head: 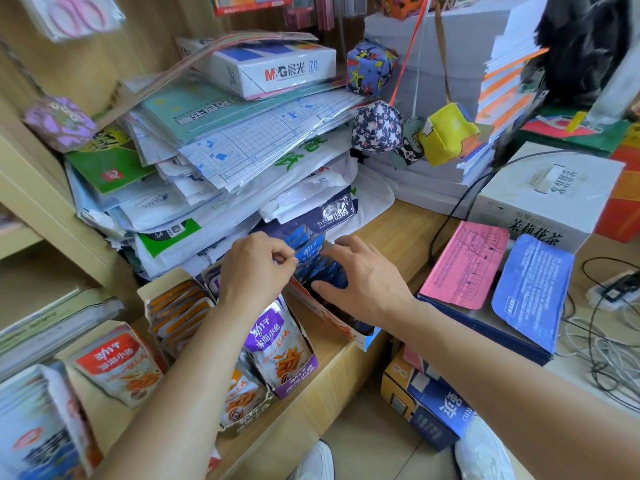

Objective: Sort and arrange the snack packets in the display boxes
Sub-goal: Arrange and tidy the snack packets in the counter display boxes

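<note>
Several display boxes of snack packets stand on a wooden counter point(332, 362). My left hand point(254, 268) pinches the top corner of a blue snack packet point(310, 252) standing among several blue packets point(329, 271) in the rightmost display box point(332, 320). My right hand point(360, 282) rests with fingers spread against those blue packets, thumb on their near side. To the left stand a purple box point(294, 372) with purple packets point(273, 334), an orange-packet box point(180, 313), a lower orange box point(242, 403) and a red-packet box point(117, 365).
A tall, leaning pile of plastic-wrapped paper goods point(221, 157) rises right behind the boxes. Fabric cubes point(448, 136) hang on strings at the right. A white carton point(543, 192), pink and blue packs point(464, 265), and cables point(602, 344) lie to the right. Shelves point(45, 202) stand left.
</note>
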A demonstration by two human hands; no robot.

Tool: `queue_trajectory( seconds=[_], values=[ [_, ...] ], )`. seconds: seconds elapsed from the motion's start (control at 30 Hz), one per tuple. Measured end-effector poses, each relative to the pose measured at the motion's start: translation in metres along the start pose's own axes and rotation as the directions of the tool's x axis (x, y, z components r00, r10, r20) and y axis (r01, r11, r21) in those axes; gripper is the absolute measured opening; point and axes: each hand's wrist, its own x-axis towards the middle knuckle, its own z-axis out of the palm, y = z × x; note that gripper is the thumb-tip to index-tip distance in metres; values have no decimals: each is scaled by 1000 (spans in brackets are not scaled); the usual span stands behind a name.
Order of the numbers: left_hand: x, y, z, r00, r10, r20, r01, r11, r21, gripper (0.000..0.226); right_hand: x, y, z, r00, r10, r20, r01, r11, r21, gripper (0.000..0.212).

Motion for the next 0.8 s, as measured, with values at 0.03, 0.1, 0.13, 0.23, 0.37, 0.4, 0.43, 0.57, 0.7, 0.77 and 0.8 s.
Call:
queue_trajectory(
  seconds=[0.03,0.1,0.13,0.23,0.37,0.4,0.43,0.57,0.7,0.77,0.8],
  values=[
    [-2,0,0,1000,-3,-6,3,1000,-16,4,4,-2,-1,1000,0,1,0,999,-34,57],
    [-4,0,1,1000,-17,-18,15,996,-85,10,12,-4,-4,999,-31,-16,30,995,-97,52],
    [-5,0,1,999,-24,-21,22,993,-114,10,14,-4,-4,998,-51,-24,49,994,-96,50],
    [-4,1,2,999,-18,-37,14,996,-84,1,18,-9,0,995,-95,9,95,993,-69,44],
    [-4,-5,1,998,-8,-69,6,999,-35,7,21,-11,6,989,-142,44,146,984,-106,31],
    [-4,-5,0,998,-7,-64,4,999,-38,8,22,-10,6,988,-146,39,149,985,-86,27],
    [-4,-5,0,998,-4,-57,1,999,-46,8,23,-9,6,989,-147,30,148,987,-57,23],
    [-3,-4,1,1000,10,-27,-11,998,-56,6,21,-5,11,984,-138,-112,149,984,96,18],
    [-2,-6,4,992,125,-33,-124,992,12,3,14,-4,9,968,-80,-240,132,969,211,17],
    [-1,-6,6,979,202,-17,-200,977,69,6,12,-1,9,959,-20,-281,92,965,245,17],
    [-1,-5,6,972,236,0,-235,968,86,8,12,-1,10,956,3,-294,75,964,253,16]
  ],
)
